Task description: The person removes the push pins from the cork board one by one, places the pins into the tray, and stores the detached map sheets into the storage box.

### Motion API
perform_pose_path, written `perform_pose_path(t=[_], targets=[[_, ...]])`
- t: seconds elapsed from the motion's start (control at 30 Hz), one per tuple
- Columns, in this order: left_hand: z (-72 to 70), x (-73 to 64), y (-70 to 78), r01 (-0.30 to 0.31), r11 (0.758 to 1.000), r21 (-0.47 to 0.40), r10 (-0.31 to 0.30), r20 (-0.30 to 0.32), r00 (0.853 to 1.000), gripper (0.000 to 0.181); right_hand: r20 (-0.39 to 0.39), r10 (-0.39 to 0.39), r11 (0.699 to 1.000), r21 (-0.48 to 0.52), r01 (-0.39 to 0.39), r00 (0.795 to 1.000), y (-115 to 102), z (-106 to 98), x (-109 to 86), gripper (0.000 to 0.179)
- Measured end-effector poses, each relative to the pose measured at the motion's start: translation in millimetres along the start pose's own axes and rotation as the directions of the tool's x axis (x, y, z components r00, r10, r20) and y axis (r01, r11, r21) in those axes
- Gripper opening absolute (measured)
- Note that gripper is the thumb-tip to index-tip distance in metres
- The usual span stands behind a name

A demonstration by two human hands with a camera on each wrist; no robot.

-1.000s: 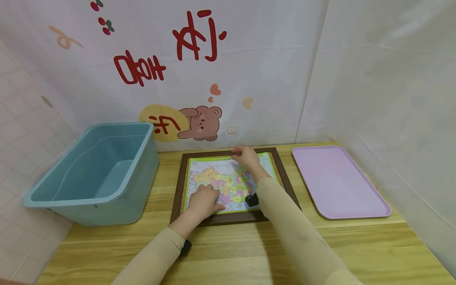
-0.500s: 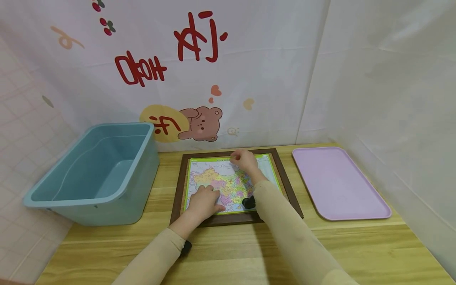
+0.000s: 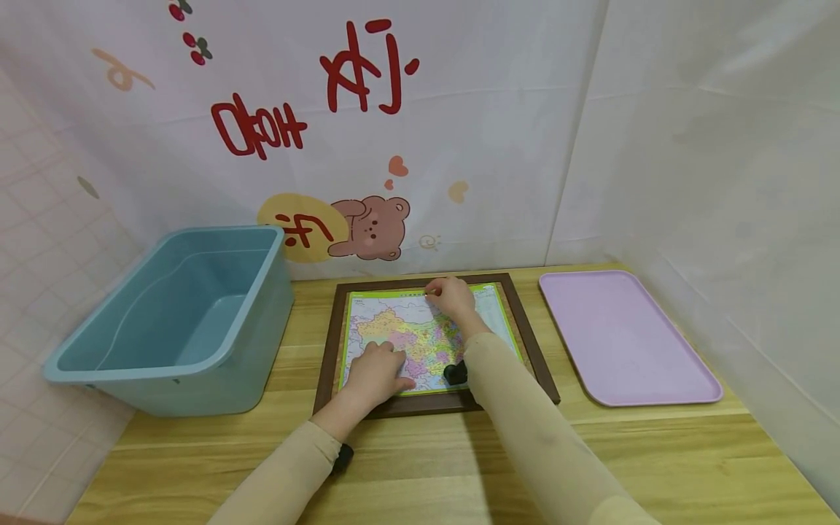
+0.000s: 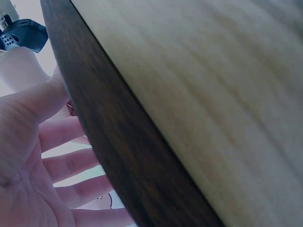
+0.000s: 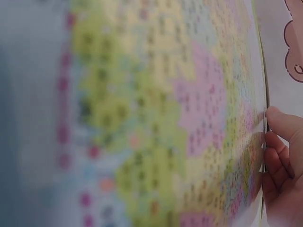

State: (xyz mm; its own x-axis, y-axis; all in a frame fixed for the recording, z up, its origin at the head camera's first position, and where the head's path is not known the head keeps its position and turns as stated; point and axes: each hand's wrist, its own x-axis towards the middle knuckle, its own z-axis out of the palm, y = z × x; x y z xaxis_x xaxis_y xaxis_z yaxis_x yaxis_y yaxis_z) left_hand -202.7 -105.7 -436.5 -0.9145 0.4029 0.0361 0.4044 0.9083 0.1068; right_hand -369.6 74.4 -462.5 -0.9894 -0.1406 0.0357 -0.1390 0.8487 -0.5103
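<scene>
A map with a green border lies on a corkboard with a brown wooden frame. My left hand rests on the map's lower left part, fingers spread; in the left wrist view, the open palm shows beside the frame's edge. At the map's upper edge is my right hand, its fingers curled and the thumb close to the index finger. The right wrist view has these fingertips at the map's surface; whether anything small is between them cannot be made out.
A blue plastic tub stands left of the frame. To the right lies a pink tray. Behind the wooden table hangs a white cloth printed with a bear. Black wrist cameras sit at both wrists.
My right hand has come down a little toward the map's upper edge, its fingers drawing in. The left hand has stayed where it was.
</scene>
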Motion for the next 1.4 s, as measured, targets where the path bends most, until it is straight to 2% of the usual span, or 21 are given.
perform_pose_path(t=[0.43,0.73,1.0,1.4], targets=[[-2.6,1.6,0.0,0.002,1.000,0.004,-0.002,0.000,1.000,0.037,-0.009,-0.003,0.993,-0.120,0.001,1.000,-5,0,3.8,0.022],[-3.6,-0.5,0.6,0.001,1.000,0.009,-0.001,0.005,1.000,0.036,-0.010,-0.002,0.991,-0.130,0.000,1.000,-6,2,2.6,0.022],[-0.4,-1.5,0.9,-0.004,1.000,0.012,0.004,0.005,1.000,0.036,-0.007,0.040,0.989,-0.144,-0.041,0.999,-7,4,1.3,0.019],[0.7,-2.8,2.0,-0.004,1.000,0.011,0.004,-0.015,1.000,0.035,-0.039,0.055,0.988,-0.144,-0.060,0.998,-13,2,-3.2,0.015]])
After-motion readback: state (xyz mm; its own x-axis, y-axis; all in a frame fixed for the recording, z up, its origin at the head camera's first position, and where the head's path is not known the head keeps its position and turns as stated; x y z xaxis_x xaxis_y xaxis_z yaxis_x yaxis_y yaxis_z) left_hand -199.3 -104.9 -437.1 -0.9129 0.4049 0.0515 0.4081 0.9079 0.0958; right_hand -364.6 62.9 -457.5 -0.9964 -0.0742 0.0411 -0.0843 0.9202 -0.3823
